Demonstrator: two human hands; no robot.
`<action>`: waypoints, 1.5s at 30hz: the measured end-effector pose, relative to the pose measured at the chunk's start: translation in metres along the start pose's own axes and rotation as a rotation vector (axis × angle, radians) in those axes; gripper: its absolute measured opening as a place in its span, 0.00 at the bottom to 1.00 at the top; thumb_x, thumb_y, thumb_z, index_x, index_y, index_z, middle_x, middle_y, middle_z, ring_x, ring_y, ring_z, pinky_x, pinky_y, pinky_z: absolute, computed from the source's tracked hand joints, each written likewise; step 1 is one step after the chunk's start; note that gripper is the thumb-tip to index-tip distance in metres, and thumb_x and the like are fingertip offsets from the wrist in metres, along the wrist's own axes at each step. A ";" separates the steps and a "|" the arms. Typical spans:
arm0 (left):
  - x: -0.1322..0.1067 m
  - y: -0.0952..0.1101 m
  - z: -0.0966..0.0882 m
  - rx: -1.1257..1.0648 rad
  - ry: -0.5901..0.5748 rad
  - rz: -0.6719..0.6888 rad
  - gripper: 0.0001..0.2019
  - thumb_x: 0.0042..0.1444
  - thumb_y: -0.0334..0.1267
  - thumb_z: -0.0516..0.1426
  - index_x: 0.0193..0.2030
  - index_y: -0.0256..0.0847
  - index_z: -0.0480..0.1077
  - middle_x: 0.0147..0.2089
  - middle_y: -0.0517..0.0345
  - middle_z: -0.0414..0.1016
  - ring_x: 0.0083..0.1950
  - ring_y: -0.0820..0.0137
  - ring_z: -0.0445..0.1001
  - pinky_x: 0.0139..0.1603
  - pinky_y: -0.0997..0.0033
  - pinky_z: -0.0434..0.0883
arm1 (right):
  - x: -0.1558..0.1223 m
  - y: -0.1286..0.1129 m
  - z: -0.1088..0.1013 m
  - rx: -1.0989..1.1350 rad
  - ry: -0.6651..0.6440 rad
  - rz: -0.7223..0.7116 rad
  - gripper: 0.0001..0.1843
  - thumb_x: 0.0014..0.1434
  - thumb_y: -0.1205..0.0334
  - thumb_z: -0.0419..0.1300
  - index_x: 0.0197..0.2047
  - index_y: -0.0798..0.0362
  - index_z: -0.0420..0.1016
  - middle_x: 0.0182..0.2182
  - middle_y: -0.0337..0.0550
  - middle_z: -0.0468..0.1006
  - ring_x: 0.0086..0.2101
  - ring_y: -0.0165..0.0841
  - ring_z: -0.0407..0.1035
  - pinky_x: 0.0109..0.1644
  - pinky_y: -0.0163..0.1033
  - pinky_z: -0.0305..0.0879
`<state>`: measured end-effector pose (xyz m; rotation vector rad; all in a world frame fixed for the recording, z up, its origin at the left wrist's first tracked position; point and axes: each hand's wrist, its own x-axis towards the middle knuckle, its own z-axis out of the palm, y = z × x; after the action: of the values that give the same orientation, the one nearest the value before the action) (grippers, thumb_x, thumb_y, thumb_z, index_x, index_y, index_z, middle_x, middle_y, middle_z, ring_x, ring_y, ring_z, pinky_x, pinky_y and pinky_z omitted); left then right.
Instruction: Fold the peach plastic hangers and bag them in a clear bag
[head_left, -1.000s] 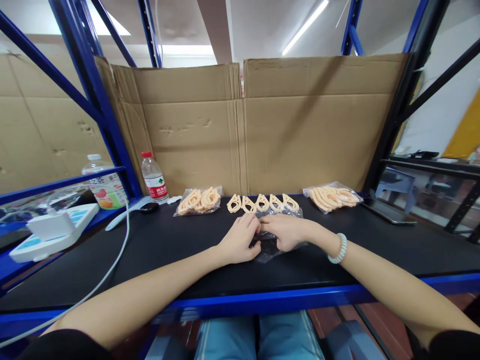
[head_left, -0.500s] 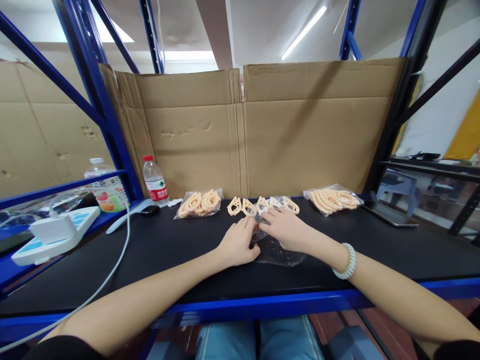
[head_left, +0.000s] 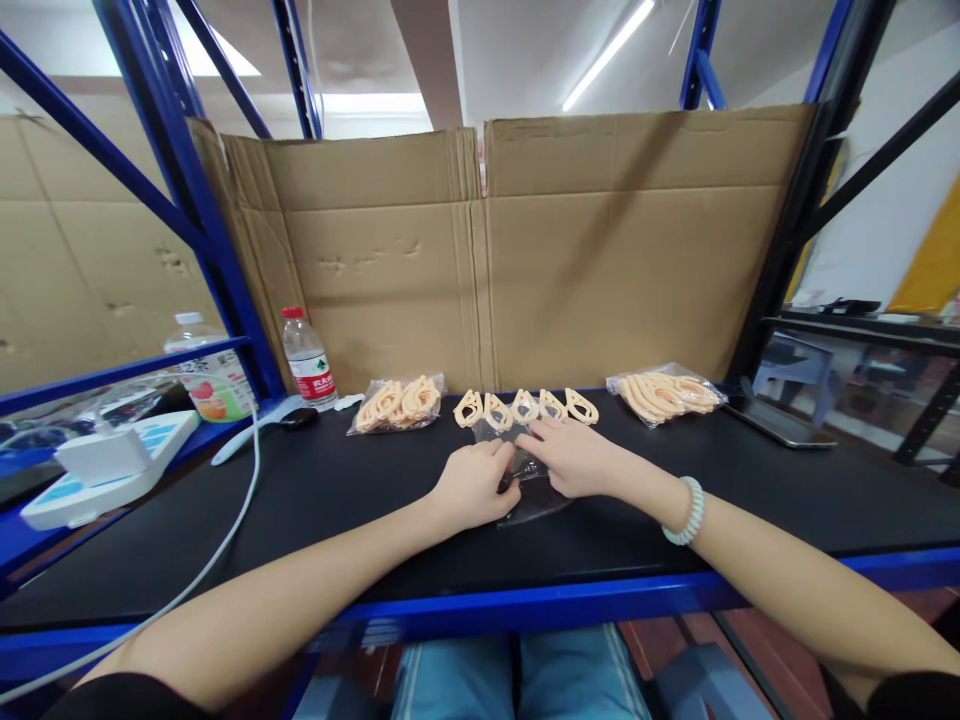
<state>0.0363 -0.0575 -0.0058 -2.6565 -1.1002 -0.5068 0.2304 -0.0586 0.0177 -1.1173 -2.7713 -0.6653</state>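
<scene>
My left hand [head_left: 475, 484] and my right hand [head_left: 575, 458] meet at the middle of the black shelf [head_left: 337, 500], both on a clear plastic bag [head_left: 532, 495] that lies flat. The left fingers curl and pinch the bag's left edge. The right fingers lie on the bag, stretched toward a row of several loose peach plastic pieces [head_left: 525, 407] just behind it. A pale bead bracelet [head_left: 690, 512] sits on my right wrist.
Two filled bags of peach pieces lie at the back, one on the left [head_left: 397, 402] and one on the right [head_left: 664, 394]. A water bottle [head_left: 307, 360], a white cable [head_left: 225, 520] and a white device [head_left: 105, 465] are at the left. Cardboard [head_left: 525, 250] walls the back.
The clear bag has shifted and crumpled under my hands. My right hand slid forward toward the loose pieces, then drew back slightly; my left hand stayed on the bag's left edge.
</scene>
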 end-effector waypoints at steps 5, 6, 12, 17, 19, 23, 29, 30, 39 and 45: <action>-0.001 0.003 -0.002 0.111 -0.018 0.096 0.03 0.56 0.33 0.49 0.35 0.39 0.62 0.35 0.55 0.71 0.37 0.65 0.71 0.37 0.68 0.68 | 0.000 -0.003 -0.005 0.173 -0.012 -0.054 0.10 0.50 0.62 0.57 0.37 0.57 0.69 0.33 0.47 0.71 0.33 0.36 0.65 0.37 0.40 0.60; -0.001 0.004 -0.002 0.117 -0.013 0.089 0.04 0.57 0.33 0.48 0.37 0.39 0.63 0.36 0.54 0.72 0.37 0.66 0.71 0.37 0.68 0.68 | 0.000 -0.003 -0.005 0.189 -0.006 -0.059 0.11 0.50 0.59 0.58 0.36 0.56 0.69 0.32 0.46 0.71 0.33 0.36 0.65 0.37 0.40 0.60; -0.002 0.004 -0.004 0.190 -0.009 0.060 0.08 0.59 0.29 0.46 0.44 0.39 0.61 0.38 0.53 0.71 0.40 0.66 0.71 0.34 0.70 0.69 | 0.005 0.002 0.002 0.040 0.041 -0.002 0.10 0.53 0.65 0.58 0.40 0.58 0.70 0.37 0.51 0.72 0.40 0.41 0.66 0.40 0.43 0.61; -0.002 0.006 -0.009 0.259 0.022 0.127 0.10 0.60 0.28 0.46 0.44 0.41 0.64 0.51 0.48 0.67 0.43 0.64 0.69 0.34 0.67 0.69 | 0.007 0.010 0.003 -0.088 0.078 0.056 0.13 0.56 0.77 0.51 0.43 0.57 0.69 0.41 0.52 0.71 0.44 0.40 0.64 0.42 0.42 0.62; -0.002 0.008 -0.010 0.271 0.029 0.149 0.09 0.59 0.29 0.48 0.42 0.40 0.66 0.53 0.46 0.66 0.47 0.61 0.68 0.37 0.64 0.70 | 0.008 0.011 0.002 -0.105 0.108 0.062 0.12 0.58 0.77 0.50 0.42 0.57 0.69 0.40 0.51 0.71 0.43 0.40 0.64 0.40 0.41 0.62; -0.003 0.009 -0.008 0.260 0.046 0.089 0.07 0.56 0.32 0.51 0.40 0.38 0.68 0.52 0.45 0.66 0.51 0.57 0.65 0.40 0.60 0.70 | 0.009 0.010 0.001 -0.103 0.192 0.063 0.09 0.62 0.74 0.48 0.39 0.58 0.69 0.38 0.51 0.71 0.41 0.39 0.64 0.34 0.37 0.59; -0.003 0.002 -0.002 0.170 0.040 0.000 0.11 0.53 0.31 0.52 0.44 0.38 0.68 0.56 0.44 0.65 0.53 0.55 0.63 0.46 0.55 0.68 | 0.010 0.013 0.003 0.105 0.265 -0.079 0.09 0.63 0.69 0.48 0.34 0.55 0.68 0.32 0.45 0.71 0.35 0.34 0.63 0.36 0.37 0.58; -0.003 0.001 -0.001 0.149 0.025 -0.008 0.12 0.53 0.30 0.52 0.44 0.38 0.68 0.55 0.45 0.66 0.53 0.56 0.64 0.46 0.56 0.68 | 0.010 0.014 0.003 0.190 0.257 -0.100 0.08 0.62 0.66 0.52 0.32 0.54 0.67 0.29 0.43 0.71 0.32 0.32 0.63 0.35 0.36 0.57; -0.001 -0.002 0.001 -0.024 -0.046 -0.037 0.13 0.53 0.26 0.48 0.44 0.40 0.65 0.45 0.53 0.71 0.43 0.65 0.72 0.43 0.66 0.71 | 0.004 0.083 0.040 0.462 0.382 0.204 0.13 0.64 0.60 0.49 0.44 0.55 0.71 0.41 0.49 0.75 0.44 0.37 0.67 0.50 0.45 0.62; -0.002 0.000 -0.002 0.003 -0.073 -0.026 0.17 0.56 0.30 0.47 0.52 0.41 0.60 0.49 0.51 0.69 0.41 0.63 0.75 0.37 0.64 0.72 | -0.001 0.116 0.091 0.397 0.064 0.181 0.16 0.65 0.65 0.46 0.51 0.57 0.69 0.47 0.53 0.74 0.49 0.36 0.66 0.54 0.44 0.61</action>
<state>0.0345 -0.0599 -0.0044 -2.6803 -1.1564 -0.4159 0.3175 0.0537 -0.0226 -1.2074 -2.5478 -0.1197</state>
